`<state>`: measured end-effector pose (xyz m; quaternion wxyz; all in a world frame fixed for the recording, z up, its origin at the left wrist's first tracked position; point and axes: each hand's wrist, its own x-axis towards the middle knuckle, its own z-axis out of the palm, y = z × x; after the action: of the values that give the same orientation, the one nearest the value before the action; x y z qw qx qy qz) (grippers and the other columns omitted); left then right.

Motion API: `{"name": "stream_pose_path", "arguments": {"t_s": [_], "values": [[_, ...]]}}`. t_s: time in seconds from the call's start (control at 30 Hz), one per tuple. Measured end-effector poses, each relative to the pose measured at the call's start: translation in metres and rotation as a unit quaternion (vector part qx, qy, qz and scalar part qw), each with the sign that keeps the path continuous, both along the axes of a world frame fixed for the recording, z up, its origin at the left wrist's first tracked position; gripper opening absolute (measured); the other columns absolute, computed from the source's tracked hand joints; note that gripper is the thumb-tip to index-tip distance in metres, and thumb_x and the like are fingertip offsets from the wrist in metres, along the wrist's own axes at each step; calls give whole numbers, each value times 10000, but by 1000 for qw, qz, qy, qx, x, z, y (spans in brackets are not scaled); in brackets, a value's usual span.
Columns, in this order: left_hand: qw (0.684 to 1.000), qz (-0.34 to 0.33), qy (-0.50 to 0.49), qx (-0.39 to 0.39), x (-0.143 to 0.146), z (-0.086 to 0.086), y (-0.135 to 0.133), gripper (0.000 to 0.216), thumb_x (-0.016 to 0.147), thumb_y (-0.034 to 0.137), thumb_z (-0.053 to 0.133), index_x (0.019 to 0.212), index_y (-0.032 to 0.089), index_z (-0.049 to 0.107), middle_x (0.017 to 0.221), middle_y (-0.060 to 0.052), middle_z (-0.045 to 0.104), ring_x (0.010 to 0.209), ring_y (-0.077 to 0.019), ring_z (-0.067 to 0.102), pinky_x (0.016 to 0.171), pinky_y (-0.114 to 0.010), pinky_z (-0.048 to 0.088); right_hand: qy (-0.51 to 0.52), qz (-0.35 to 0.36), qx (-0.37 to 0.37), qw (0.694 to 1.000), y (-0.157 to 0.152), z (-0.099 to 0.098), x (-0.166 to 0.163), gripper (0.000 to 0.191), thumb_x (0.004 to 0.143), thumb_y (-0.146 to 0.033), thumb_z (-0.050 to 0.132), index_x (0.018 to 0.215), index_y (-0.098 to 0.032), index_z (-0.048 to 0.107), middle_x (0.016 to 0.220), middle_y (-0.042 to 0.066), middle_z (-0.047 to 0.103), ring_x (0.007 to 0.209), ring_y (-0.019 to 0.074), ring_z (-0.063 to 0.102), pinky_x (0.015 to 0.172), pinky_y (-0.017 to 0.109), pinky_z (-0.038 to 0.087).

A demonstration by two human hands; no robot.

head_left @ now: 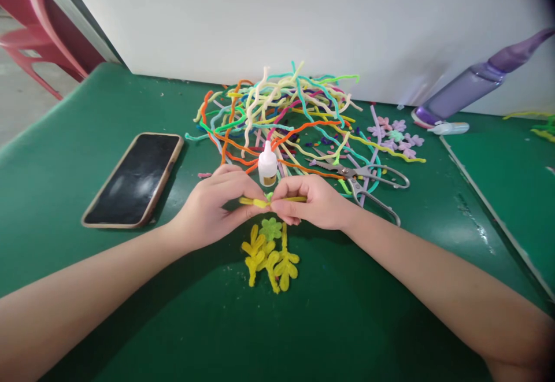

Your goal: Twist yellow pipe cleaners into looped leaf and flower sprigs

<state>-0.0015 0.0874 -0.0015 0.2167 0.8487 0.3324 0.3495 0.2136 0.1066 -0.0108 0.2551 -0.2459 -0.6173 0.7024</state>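
My left hand (217, 203) and my right hand (314, 201) meet over the green table (130, 312), each pinching one end of a yellow pipe cleaner (260, 201) with a bit of green at its middle. Just below the hands lie several yellow pipe-cleaner shapes (269, 260) and a light green flower shape (271, 229). A small white glue bottle (267, 165) stands upright just behind my fingertips.
A tangled heap of coloured pipe cleaners (286, 110) lies behind the bottle. Scissors (368, 182) rest to its right, near small pastel flowers (396, 136). A phone (134, 178) lies face up at left. A purple bottle (472, 84) lies against the wall at right.
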Motion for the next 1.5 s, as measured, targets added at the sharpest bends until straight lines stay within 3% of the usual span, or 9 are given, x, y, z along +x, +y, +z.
{"name": "stream_pose_path", "arguments": {"t_s": [0.13, 0.27, 0.37, 0.47, 0.57, 0.77, 0.83, 1.03, 1.5], "values": [[970, 33, -52, -236, 2, 1, -3, 133, 824, 285, 650, 768, 167, 626, 709, -19, 641, 559, -103, 553, 518, -216, 430, -41, -56, 70, 995, -4, 1, -1, 166, 789, -280, 697, 796, -146, 599, 612, -54, 539, 505, 44, 459, 466, 168, 385], [912, 27, -129, -388, 6, 4, -2, 163, 763, 260, 699, 677, 161, 601, 609, 15, 593, 462, -69, 479, 442, -181, 377, -111, -106, 231, 961, -9, 4, -2, 161, 846, -308, 629, 803, -155, 607, 714, -15, 613, 596, 68, 526, 536, 184, 410], [885, 20, -163, -436, 8, 7, -2, 177, 757, 218, 694, 629, 152, 591, 576, 19, 583, 447, -57, 454, 438, -177, 350, -147, -144, 411, 888, -14, 3, -4, 160, 889, -288, 571, 785, -171, 602, 681, -13, 628, 590, 83, 538, 553, 213, 401], [857, 9, -194, -478, 10, 8, -5, 228, 773, 219, 679, 595, 152, 554, 529, 31, 535, 430, -51, 420, 416, -179, 304, -164, -168, 585, 776, -19, 0, -5, 212, 922, -255, 518, 735, -186, 588, 614, -4, 621, 569, 108, 526, 555, 262, 380], [845, 9, -211, -492, 11, 8, -8, 259, 796, 244, 668, 598, 157, 527, 498, 41, 501, 427, -53, 418, 423, -183, 299, -165, -176, 644, 726, -21, -3, -5, 203, 934, -253, 507, 764, -194, 601, 620, 8, 647, 576, 124, 549, 569, 280, 399], [841, 50, -272, -465, 12, 1, -5, 233, 862, 285, 622, 682, 153, 556, 602, 30, 525, 482, -58, 475, 460, -186, 367, -155, -196, 490, 835, -13, -4, -5, 145, 918, -252, 529, 961, -170, 641, 833, 35, 727, 696, 124, 651, 661, 247, 479], [836, 55, -295, -459, 13, -1, -4, 220, 867, 284, 621, 701, 151, 562, 636, 26, 535, 515, -67, 518, 489, -194, 409, -160, -193, 457, 854, -12, -4, -5, 166, 918, -261, 519, 969, -171, 649, 845, 34, 728, 688, 122, 648, 659, 243, 479], [844, 71, -296, -442, 13, -6, -5, 146, 868, 290, 628, 822, 155, 597, 656, 11, 621, 608, -111, 614, 627, -241, 499, -177, -174, 417, 874, -13, -2, -4, 191, 928, -296, 498, 951, -166, 636, 831, 25, 705, 661, 109, 614, 629, 229, 445], [862, 88, -311, -391, 14, -6, -7, 118, 863, 273, 620, 860, 156, 632, 709, -10, 639, 628, -120, 605, 614, -242, 496, -152, -191, 431, 869, -12, -3, -6, 137, 919, -258, 513, 863, -183, 612, 769, 6, 638, 643, 100, 550, 614, 229, 420]]}}
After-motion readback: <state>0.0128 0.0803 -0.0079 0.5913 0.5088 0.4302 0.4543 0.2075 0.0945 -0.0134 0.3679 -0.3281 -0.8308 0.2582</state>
